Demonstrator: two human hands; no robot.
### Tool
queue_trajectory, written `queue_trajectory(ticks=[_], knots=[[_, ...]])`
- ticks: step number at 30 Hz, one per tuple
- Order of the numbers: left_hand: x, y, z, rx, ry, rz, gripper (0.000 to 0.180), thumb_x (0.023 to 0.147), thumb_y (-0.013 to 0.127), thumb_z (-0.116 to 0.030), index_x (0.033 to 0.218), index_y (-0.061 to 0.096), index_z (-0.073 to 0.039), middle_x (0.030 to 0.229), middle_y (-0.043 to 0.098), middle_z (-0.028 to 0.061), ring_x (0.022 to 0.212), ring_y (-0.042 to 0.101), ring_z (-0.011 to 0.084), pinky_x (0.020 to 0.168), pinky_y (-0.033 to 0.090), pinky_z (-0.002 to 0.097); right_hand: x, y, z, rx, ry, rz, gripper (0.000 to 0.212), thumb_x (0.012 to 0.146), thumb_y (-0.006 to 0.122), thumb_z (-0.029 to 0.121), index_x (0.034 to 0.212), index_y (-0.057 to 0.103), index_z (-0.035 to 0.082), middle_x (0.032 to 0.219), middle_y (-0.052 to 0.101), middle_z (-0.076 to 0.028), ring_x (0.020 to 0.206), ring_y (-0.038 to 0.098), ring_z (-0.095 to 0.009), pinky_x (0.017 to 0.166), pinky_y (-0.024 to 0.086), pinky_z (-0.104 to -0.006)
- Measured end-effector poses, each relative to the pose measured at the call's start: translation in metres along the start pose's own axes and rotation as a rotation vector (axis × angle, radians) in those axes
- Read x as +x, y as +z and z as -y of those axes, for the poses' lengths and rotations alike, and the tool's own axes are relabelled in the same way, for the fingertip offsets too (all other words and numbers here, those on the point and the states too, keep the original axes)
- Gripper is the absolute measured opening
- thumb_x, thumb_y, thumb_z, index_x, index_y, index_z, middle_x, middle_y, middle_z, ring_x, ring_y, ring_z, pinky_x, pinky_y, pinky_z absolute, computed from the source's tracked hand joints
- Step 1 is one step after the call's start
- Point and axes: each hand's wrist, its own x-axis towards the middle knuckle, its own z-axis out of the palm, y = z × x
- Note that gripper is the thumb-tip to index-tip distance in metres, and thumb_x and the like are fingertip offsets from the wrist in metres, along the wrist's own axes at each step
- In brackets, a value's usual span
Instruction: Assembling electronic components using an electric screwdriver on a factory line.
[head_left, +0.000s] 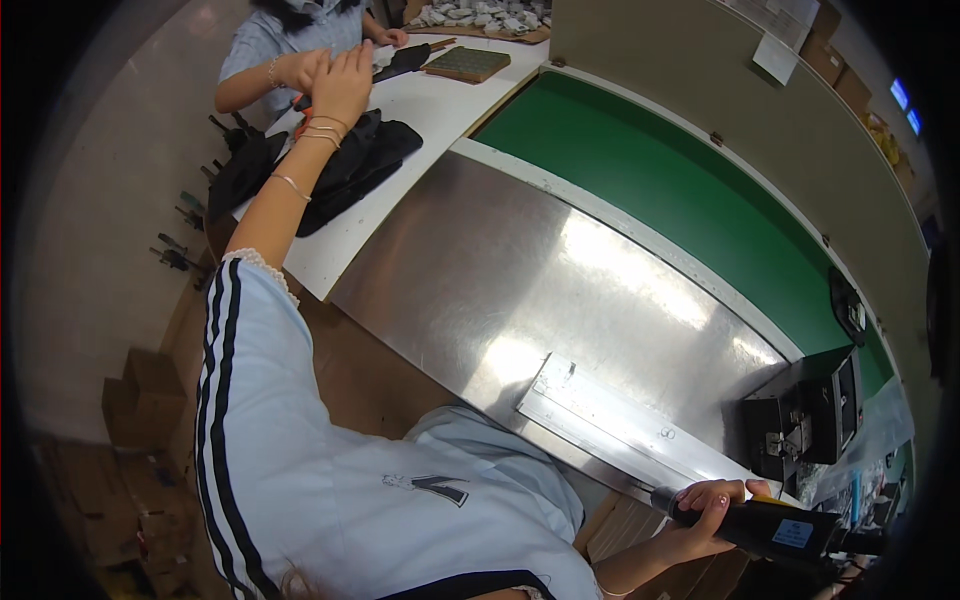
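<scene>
My left hand [342,90] reaches far out over the white table at the upper left, close against a co-worker's hand [298,72]. Its fingers point away from me, and its palm side is hidden, so I cannot tell whether it holds anything. Below it lies a heap of black cloth [368,165], and a bit of orange [303,102] shows beside the wrist. At the lower right my right hand [708,508] is closed around a black power screwdriver [775,527]. The tool's nose points left, beside a long metal rail [610,425] on the steel worktop.
The steel worktop [450,270] borders a green conveyor belt [640,170]. A black metal case [800,420] and a clear plastic bag [865,450] stand at the right. A green tray [466,65] and white parts [480,15] lie at the back. Cardboard boxes [150,400] stand lower left.
</scene>
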Motion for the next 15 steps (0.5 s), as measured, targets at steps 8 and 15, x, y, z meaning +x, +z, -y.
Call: queue_trajectory(ticks=[8, 15], knots=[[-0.003, -0.059, -0.030, -0.223, 0.077, -0.046, 0.052, 0.085, 0.054, -0.011, 0.136, 0.049, -0.002, 0.120, 0.066, 0.0093, 0.102, 0.064, 0.0190, 0.100, 0.043, 0.0355, -0.001, -0.004, 0.003, 0.021, 0.028, -0.017, 0.041, 0.088, 0.063, 0.009, 0.121, 0.040, -0.001, 0.061, 0.043, -0.002, 0.046, 0.041, -0.008, 0.043, 0.037, -0.0211], [0.014, -0.165, -0.114, -0.887, 0.342, -0.233, 0.043, 0.086, 0.052, -0.007, 0.128, 0.053, -0.002, 0.123, 0.063, 0.0119, 0.096, 0.064, 0.0214, 0.088, 0.047, 0.0348, -0.002, -0.003, 0.012, 0.072, 0.028, -0.002, 0.039, 0.089, 0.062, 0.008, 0.119, 0.040, -0.002, 0.061, 0.042, -0.004, 0.046, 0.041, -0.011, 0.043, 0.038, -0.0242]])
